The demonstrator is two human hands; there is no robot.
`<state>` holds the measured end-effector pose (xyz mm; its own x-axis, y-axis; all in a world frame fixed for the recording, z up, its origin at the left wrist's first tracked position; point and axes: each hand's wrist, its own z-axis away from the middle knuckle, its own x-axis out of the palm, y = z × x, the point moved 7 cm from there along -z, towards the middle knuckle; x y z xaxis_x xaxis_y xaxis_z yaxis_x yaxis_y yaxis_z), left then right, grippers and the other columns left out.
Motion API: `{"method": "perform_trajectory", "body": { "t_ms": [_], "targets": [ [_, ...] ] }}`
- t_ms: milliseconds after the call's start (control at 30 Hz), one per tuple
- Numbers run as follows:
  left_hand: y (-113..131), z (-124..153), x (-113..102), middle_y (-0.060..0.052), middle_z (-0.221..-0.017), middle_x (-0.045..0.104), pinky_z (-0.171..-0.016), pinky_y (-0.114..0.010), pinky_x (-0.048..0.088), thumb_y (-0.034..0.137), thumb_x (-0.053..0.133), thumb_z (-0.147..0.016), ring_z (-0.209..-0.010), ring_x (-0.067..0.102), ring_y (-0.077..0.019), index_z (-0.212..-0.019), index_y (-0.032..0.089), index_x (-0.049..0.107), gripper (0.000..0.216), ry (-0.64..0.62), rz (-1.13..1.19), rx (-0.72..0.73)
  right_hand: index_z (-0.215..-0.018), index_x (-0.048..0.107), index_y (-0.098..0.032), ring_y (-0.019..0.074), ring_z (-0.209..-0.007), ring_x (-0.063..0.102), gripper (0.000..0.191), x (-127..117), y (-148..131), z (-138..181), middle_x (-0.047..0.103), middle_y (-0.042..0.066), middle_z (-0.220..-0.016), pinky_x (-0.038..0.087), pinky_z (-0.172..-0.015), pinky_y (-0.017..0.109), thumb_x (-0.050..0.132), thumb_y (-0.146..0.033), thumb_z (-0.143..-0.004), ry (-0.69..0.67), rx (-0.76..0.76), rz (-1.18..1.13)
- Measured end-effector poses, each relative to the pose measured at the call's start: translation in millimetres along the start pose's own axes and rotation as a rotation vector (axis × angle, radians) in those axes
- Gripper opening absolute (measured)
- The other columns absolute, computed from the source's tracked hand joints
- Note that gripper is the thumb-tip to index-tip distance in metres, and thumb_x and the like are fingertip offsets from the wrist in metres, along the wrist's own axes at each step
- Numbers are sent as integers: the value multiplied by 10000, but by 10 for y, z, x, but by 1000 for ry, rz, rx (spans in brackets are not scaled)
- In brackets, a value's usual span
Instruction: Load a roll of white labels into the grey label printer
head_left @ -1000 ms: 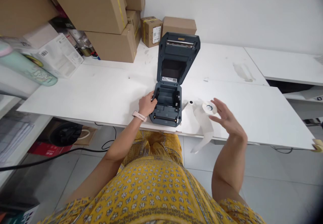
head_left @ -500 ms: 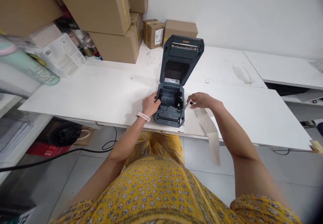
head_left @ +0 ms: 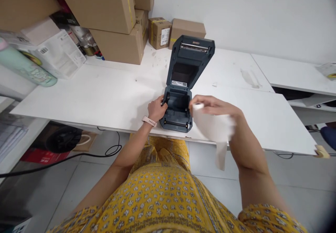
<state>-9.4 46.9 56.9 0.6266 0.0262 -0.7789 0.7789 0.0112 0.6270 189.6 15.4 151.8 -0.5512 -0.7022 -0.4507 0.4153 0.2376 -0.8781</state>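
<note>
A dark grey label printer (head_left: pixel 181 100) stands near the front edge of the white table (head_left: pixel 105 96), its lid tilted up and open. My left hand (head_left: pixel 156 108) grips the printer's left side, fingers curled on the housing. My right hand (head_left: pixel 210 105) is closed on a white paper roll (head_left: pixel 197 106), held just right of the printer's open bay. A loose strip of the paper (head_left: pixel 217 135) hangs from it over the table edge, blurred by motion.
Stacked cardboard boxes (head_left: pixel 110 19) fill the back left of the table, two small boxes (head_left: pixel 173 32) stand behind the printer. A white printed box (head_left: pixel 57 53) and a green bottle (head_left: pixel 26 68) lie at the left. A second white table (head_left: pixel 294 72) adjoins on the right. Cables run on the floor.
My right hand closed on the paper roll lying right of the printer and lifted it toward the open bay, the loose strip trailing. My left hand stayed on the printer.
</note>
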Motion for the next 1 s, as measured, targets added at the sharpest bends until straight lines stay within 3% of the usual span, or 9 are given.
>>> {"method": "perform_trajectory", "body": {
  "t_ms": [100, 233, 333, 433, 567, 700, 867, 1000],
  "targets": [
    [7, -4, 14, -36, -1156, 770, -922, -345, 513, 251, 532, -869, -1104, 707, -275, -1363, 274, 611, 501, -24, -34, -7, -1278, 583, -178, 236, -907, 659, 491, 128, 59, -471, 727, 115, -1064, 491, -810, 355, 455, -536, -966, -79, 50, 485],
    [-11, 10, 6, -40, -1162, 771, -942, -342, 501, 247, 537, -877, -1108, 705, -266, -1392, 272, 592, 518, 1, -10, -29, -1367, 526, -136, 301, -1024, 671, 476, 179, 338, -928, 716, 186, -1136, 455, -831, 343, 577, -331, -935, -90, 234, 924],
    [-31, 23, 8, -45, -1178, 767, -955, -356, 499, 258, 558, -870, -1107, 704, -268, -1390, 261, 598, 522, 17, 52, -39, -1275, 593, -143, 272, -964, 698, 443, 213, 470, -1053, 752, 150, -1090, 429, -739, 288, 676, -342, -888, -67, 260, 920],
    [-56, 23, 18, -60, -1180, 765, -948, -363, 504, 268, 594, -852, -1081, 712, -270, -1367, 243, 619, 516, 35, 120, -48, -1168, 661, -163, 247, -946, 710, 314, 222, 511, -1047, 772, 110, -1071, 415, -729, 282, 656, -345, -911, -15, 247, 899],
    [-99, -6, 74, -60, -1204, 755, -956, -351, 504, 251, 634, -824, -1098, 706, -257, -1348, 231, 624, 525, 38, 280, -28, -1168, 700, -173, 289, -1028, 703, 334, 291, 473, -977, 778, 120, -1063, 410, -917, 354, 611, -405, -945, 27, 184, 959],
    [-165, -72, 186, -82, -1238, 732, -974, -371, 503, 245, 644, -804, -1115, 687, -260, -1342, 195, 614, 541, 28, 453, 30, -1269, 680, -161, 299, -1125, 678, 373, 379, 477, -910, 766, 169, -1105, 373, -1030, 383, 578, -355, -967, 69, 140, 1063],
    [-226, -145, 370, -119, -1326, 667, -1016, -372, 488, 284, 692, -759, -1166, 640, -254, -1388, 141, 544, 662, -76, 753, 31, -1239, 681, -137, 253, -1047, 708, 343, 479, 463, -809, 787, 142, -1053, 302, -1133, 392, 441, -241, -1016, 111, 27, 1126],
    [-208, -126, 377, -116, -1373, 630, -1049, -387, 467, 315, 728, -739, -1216, 606, -263, -1389, 164, 535, 694, -116, 853, -6, -1233, 672, -133, 242, -998, 719, 357, 510, 421, -722, 791, 130, -1031, 295, -1154, 404, 392, -229, -1033, 159, -25, 1156]
  ]
}}
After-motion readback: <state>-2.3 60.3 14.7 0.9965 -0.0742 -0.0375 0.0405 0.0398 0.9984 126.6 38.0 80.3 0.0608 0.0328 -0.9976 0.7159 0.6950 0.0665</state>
